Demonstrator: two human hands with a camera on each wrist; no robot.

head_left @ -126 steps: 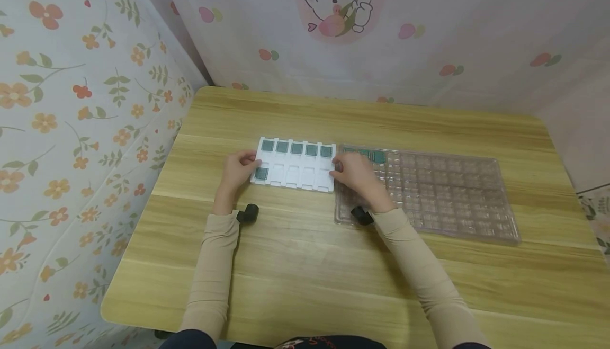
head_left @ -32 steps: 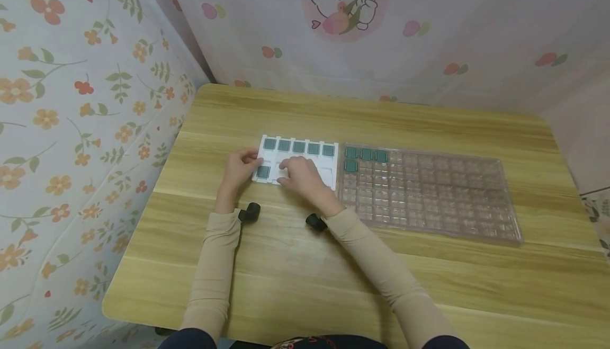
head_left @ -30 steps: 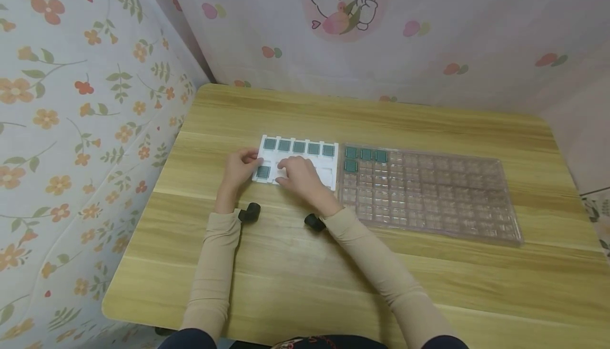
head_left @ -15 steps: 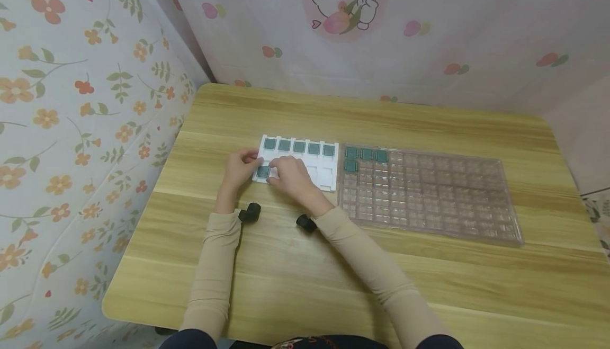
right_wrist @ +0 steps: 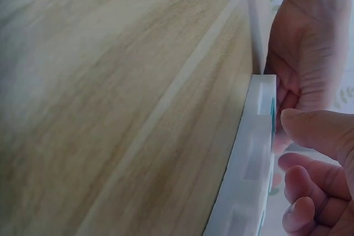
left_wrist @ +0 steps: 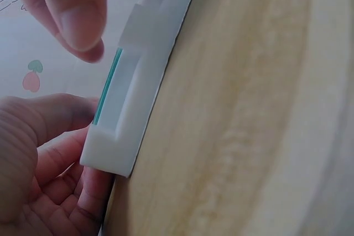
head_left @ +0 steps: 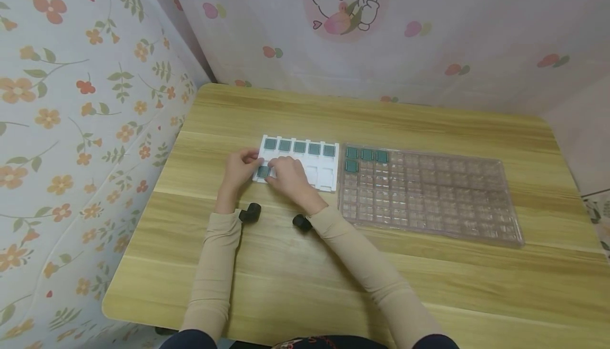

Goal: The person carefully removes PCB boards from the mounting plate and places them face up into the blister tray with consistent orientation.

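A white slotted tray (head_left: pixel 328 164) lies on the table, with a full back row of small green square chips (head_left: pixel 299 148). One more green chip (head_left: pixel 263 172) sits in its front-left slot; its edge shows in the left wrist view. My left hand (head_left: pixel 238 171) grips the tray's left end, thumb on top and fingers beneath the corner. Over the front row, my right hand (head_left: pixel 293 178) has thumb and fingers apart beside that chip. In the right wrist view, the right thumb (right_wrist: pixel 310 128) is close to the chip's edge and nothing shows between thumb and fingers.
Right of the white tray lies a clear plastic tray (head_left: pixel 443 200) of many small pockets, with several green chips (head_left: pixel 351 153) in its far-left corner. Black wrist cameras (head_left: pixel 251 213) stick out from both sleeves. Patterned curtains (head_left: pixel 267 10) hang behind and left of the wooden table (head_left: pixel 276 285).
My right hand has left the white tray's right edge and moved left across its front row to beside the front-left chip. The left hand keeps its grip on the tray.
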